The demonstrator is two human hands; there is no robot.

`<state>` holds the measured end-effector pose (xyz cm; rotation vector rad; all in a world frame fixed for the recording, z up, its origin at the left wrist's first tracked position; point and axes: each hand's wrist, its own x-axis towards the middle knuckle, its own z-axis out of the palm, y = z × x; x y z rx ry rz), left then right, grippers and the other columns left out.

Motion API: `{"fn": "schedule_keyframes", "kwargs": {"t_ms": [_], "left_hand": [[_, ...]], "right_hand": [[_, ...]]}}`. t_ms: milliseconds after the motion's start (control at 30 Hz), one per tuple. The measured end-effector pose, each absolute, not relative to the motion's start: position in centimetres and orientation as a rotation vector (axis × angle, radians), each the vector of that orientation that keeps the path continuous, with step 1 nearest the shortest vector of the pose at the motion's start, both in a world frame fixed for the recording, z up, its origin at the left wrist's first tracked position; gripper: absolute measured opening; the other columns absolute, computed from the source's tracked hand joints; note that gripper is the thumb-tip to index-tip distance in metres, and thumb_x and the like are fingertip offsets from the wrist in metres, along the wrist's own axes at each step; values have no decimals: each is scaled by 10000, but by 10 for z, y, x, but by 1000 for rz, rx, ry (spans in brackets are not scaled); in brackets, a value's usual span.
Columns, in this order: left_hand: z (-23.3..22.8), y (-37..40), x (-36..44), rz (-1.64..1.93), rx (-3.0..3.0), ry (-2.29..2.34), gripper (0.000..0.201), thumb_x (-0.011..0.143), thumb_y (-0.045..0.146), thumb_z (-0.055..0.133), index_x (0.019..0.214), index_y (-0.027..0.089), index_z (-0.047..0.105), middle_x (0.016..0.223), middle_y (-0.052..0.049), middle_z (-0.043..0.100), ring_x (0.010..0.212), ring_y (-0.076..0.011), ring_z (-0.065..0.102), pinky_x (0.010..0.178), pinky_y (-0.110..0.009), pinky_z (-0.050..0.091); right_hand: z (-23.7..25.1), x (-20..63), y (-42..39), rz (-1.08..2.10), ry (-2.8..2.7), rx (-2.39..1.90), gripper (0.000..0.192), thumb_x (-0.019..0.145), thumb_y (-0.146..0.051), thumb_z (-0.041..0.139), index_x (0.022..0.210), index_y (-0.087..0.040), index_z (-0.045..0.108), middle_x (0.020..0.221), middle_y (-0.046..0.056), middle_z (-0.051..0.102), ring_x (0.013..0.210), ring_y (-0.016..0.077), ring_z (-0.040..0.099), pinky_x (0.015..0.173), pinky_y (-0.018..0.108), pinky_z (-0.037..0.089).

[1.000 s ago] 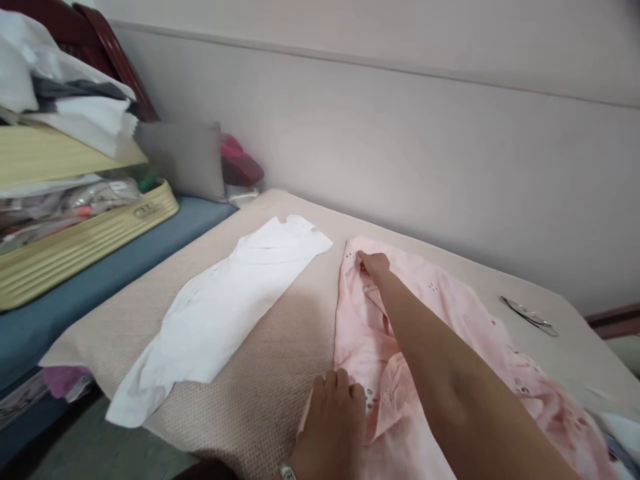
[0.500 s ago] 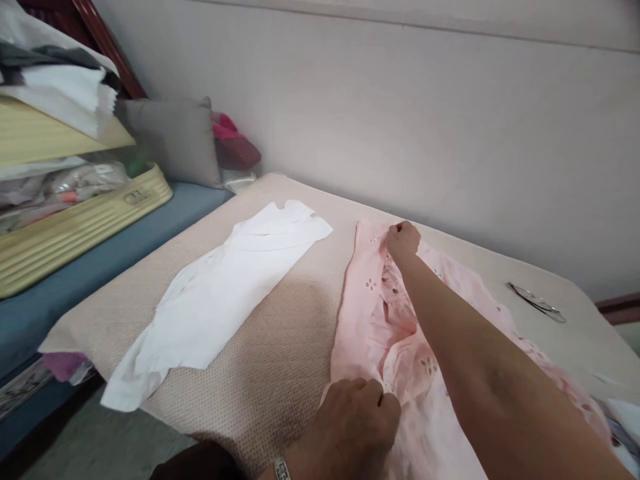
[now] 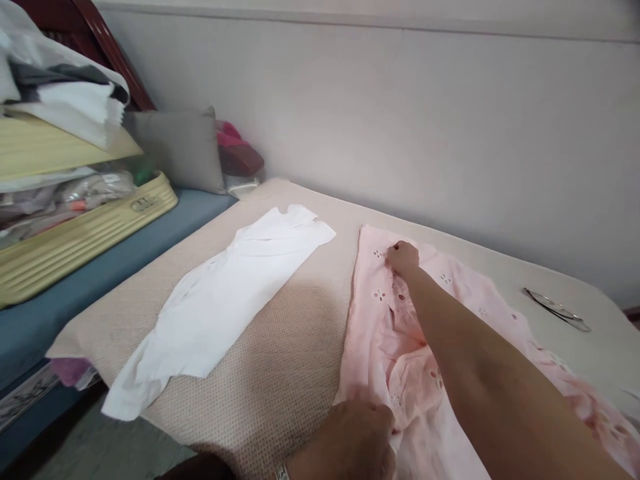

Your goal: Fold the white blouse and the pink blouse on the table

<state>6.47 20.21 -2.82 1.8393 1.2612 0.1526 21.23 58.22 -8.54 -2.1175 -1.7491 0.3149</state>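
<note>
While our right hand (image 3: 403,257) reaches out to the far end of the pink cloth (image 3: 365,340), our left hand (image 3: 363,437) rests at its near part, low in the view. Our right fingers are clenched on the fabric, gripping a bit just in from the far edge; a flat strip with flower-shaped eyelets lies to the left of them, and more of the cloth spreads out to the right, passing beneath our forearm (image 3: 480,373). Our left fingers are curled tight on the cloth too, knuckles up, the tips tucked out of sight beneath the hand. The cloth's left edge runs down almost straight toward that hand, and between our two hands the fabric lies in loose, rumpled folds, most of them to the right of a long crease.

We have all of this on a bed with a beige woven cover (image 3: 295,347). Left of the pink cloth and well apart from our fingers, a white cloth (image 3: 215,313) lies flat at a slant, its near end hanging over the cover's edge. Eyeglasses (image 3: 556,310) lie to the right, near the pink cloth but not touching it. A bracelet or watch band (image 3: 281,472) circles our left wrist.
</note>
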Motion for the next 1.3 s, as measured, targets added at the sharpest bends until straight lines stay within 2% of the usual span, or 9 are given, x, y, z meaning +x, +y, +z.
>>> {"fn": "schedule_keyframes", "kwargs": {"t_ms": [167,333,467,567,667,767,867,1100,1300], "left_hand": [[-31,197,58,216,1854,1211,184,779,353,648,881,210,592,1024,-64,658,859,-203,587,690,-298,418],[-24,201,47,318,1805,1301,45,821,254,541,821,210,553,823,-17,643,692,-147,531,593,-272,330],[-23,211,39,353,1863,1428,79,840,168,478,808,190,547,822,-33,646,729,-161,552,625,-282,330],[-20,221,28,427,1842,1449,124,841,134,461,817,185,571,812,-34,654,735,-161,569,643,-276,352],[-12,230,13,547,1756,1523,151,810,110,460,807,182,592,802,-34,660,746,-164,577,646,-269,375],[-6,234,2,504,1710,1507,165,764,88,463,769,177,602,788,-34,665,730,-165,579,630,-264,389],[-5,233,-1,362,1728,1374,169,749,76,478,761,175,615,822,-38,683,743,-164,599,632,-256,405],[-7,227,0,33,1895,1413,178,671,47,545,748,184,629,805,-48,692,741,-192,614,584,-275,358],[-10,223,5,-190,2009,1317,288,681,104,586,922,204,707,912,-63,719,776,-216,627,622,-291,396]], "right_hand": [[-73,223,567,351,-1824,-2091,282,888,-342,541,1031,-149,688,972,146,717,897,246,650,774,325,456],[-53,269,514,319,-1855,-2089,331,905,-423,520,1107,-192,645,1008,99,720,924,231,635,773,312,437],[-53,298,471,400,-1894,-2142,417,750,-514,707,997,-181,666,911,90,713,803,224,629,695,302,431],[-57,301,452,487,-1941,-2115,379,612,-445,808,854,-191,665,791,41,679,740,199,598,651,279,406],[-53,301,438,553,-1962,-2019,215,663,-372,745,704,-202,620,664,-9,597,682,166,546,606,263,364],[-37,308,420,603,-1923,-1923,212,757,-393,646,686,-205,581,609,-26,523,632,149,501,557,259,343],[-16,325,400,712,-1782,-1781,243,810,-436,607,733,-209,569,628,-26,515,610,139,484,543,254,366],[30,368,371,1062,-1299,-1235,247,703,-361,776,679,-251,557,682,-18,510,631,139,464,625,267,442],[41,405,365,1047,-1306,-1184,85,814,-384,588,850,-329,640,1027,60,674,1015,264,616,838,417,509]]}}
